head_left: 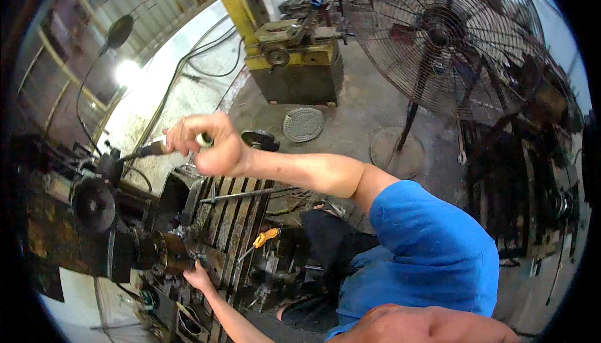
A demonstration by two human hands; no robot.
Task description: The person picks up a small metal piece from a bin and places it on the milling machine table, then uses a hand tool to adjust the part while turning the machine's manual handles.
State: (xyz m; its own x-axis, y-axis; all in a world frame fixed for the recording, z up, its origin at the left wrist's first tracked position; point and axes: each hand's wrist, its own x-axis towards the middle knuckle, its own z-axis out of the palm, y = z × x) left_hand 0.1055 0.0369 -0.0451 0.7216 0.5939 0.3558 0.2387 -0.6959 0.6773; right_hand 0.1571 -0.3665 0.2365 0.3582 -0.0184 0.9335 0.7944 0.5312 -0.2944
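My right hand (210, 144) reaches across the upper middle, its fingers wrapped round a lever handle (151, 149). The handle has a dark grip, and a pale end shows by my thumb. It runs left to a dark machine head with a round black wheel (94, 204). My left hand (198, 276) is lower down, fingers curled at the face of a brownish cylindrical chuck (168, 253); what they grip there is too dark to make out. Right of the chuck, a yellow-handled tool with a thin metal shaft (266, 238) lies by the slotted metal table (233, 213).
A long metal rod (250, 194) lies across the slotted table. Beyond stand a yellow machine (294, 71), a round woven-looking seat (303, 124) and a large caged fan (441, 27). Black cables (181, 67) run along the white surface at upper left, near a bright lamp (128, 74).
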